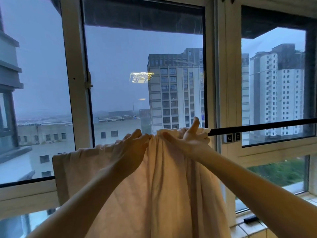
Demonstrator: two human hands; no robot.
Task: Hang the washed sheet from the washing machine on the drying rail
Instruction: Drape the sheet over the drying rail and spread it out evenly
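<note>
Pinching the bunched top of the sheet [154, 186] at centre frame with fingertips of left hand [130, 148]; gripping the same bunch with right hand [190, 140], forefinger raised. Cream, wrinkled, hanging in long vertical folds, spread flatter toward lower left. Draped over dark rail [257, 127] running to the right edge.

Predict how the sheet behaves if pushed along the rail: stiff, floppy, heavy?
Floppy, likely: the sheet hangs in deep folds below the rail. It probably bunches rather than slides when pushed: it's gathered tight where the left hand and right hand grip it. Weight can't be judged.
</note>
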